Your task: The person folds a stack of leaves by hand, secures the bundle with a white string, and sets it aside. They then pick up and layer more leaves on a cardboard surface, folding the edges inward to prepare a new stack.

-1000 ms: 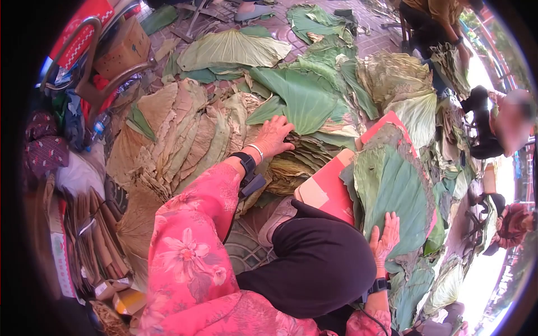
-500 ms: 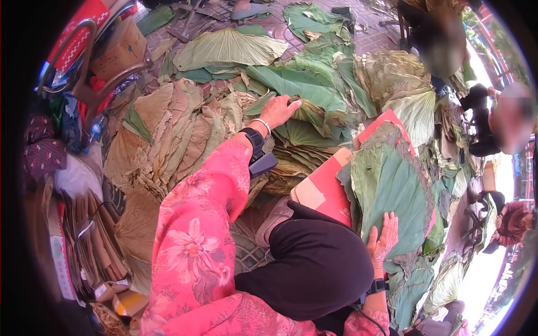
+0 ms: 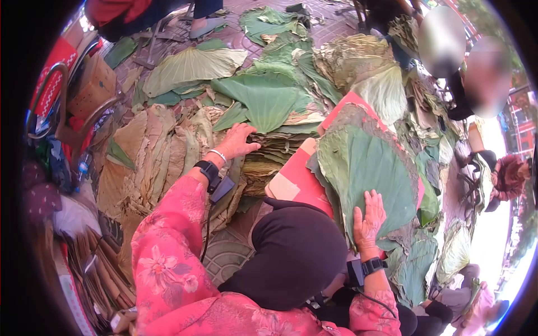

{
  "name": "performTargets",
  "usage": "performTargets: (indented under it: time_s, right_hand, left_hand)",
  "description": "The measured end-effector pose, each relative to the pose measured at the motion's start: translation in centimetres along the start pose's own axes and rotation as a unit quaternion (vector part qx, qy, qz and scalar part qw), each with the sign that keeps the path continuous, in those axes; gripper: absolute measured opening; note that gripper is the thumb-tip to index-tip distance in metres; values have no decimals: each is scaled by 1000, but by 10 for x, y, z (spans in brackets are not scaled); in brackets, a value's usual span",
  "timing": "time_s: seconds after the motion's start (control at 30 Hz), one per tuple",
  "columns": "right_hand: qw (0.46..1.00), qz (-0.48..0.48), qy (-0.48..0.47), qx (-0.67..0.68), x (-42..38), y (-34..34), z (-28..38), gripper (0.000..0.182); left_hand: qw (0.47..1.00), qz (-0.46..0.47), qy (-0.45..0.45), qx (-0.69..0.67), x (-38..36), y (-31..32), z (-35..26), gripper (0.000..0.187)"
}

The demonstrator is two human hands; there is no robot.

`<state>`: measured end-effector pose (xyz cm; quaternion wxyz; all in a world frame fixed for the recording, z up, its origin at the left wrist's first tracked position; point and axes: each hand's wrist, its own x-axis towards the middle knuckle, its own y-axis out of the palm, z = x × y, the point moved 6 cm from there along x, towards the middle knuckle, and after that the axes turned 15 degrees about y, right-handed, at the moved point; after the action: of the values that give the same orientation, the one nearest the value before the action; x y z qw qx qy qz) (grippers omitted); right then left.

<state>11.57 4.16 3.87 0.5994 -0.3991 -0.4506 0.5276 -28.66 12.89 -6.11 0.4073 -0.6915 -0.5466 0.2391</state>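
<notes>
Paved ground heaped with leaves: left hand (image 3: pixel 238 141) flat on the brittle dried stack (image 3: pixel 274 154), right hand (image 3: pixel 368 221) spread on a green leaf (image 3: pixel 367 168) that could tear.

Bright daylight, fisheye-warped edges, overexposed right side.

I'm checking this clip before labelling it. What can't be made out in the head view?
- Left hand: fingertips lie on the stack of leaves; any grip is hidden.
- Red board: mostly covered by the green leaf under the right hand.
- Chair: cut off by the dark lens rim.
- Faces at upper right: blurred.
</notes>
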Motion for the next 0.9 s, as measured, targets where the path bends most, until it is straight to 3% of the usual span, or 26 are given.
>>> performTargets:
  time_s: [0.13,0.23,0.27,0.37,0.5,0.67,0.73,0.83,0.87,0.9]
  right_hand:
    - [1000,-17,-1,2,0,-1,-3,51]
    - [1000,-23,9,12,-2,0,-5,51]
    - [999,-34,5,13,-2,1,-6,51]
    - [998,-55,32,13,-5,6,-6,51]
    - [996,-79,44,17,-14,10,7,52]
    - [998,-56,10,35,-28,-1,8,51]
    - [995,-73,-4,67,-41,-7,6,48]
    - [974,-106,4,201,-52,-7,-15,44]
    - [961,-173,32,213,-61,-27,-19,36]
    - [940,-165,96,284,-68,-30,-34,32]
  left_hand:
    - [999,23,43,-22,21,-26,-37,41]
    - [992,-12,124,-26,48,-61,-80,38]
    - [984,-26,173,-4,58,-74,-100,37]
    - [985,32,164,-53,81,-119,-184,38]
    - [958,87,261,-84,93,-140,-292,37]
    - [894,161,418,-16,86,-99,-372,39]
    - [897,226,359,-122,71,-50,-372,39]
    - [918,215,322,-81,35,43,-338,47]
    - [933,214,282,-57,20,68,-328,53]
    - [940,199,277,17,3,81,-327,58]
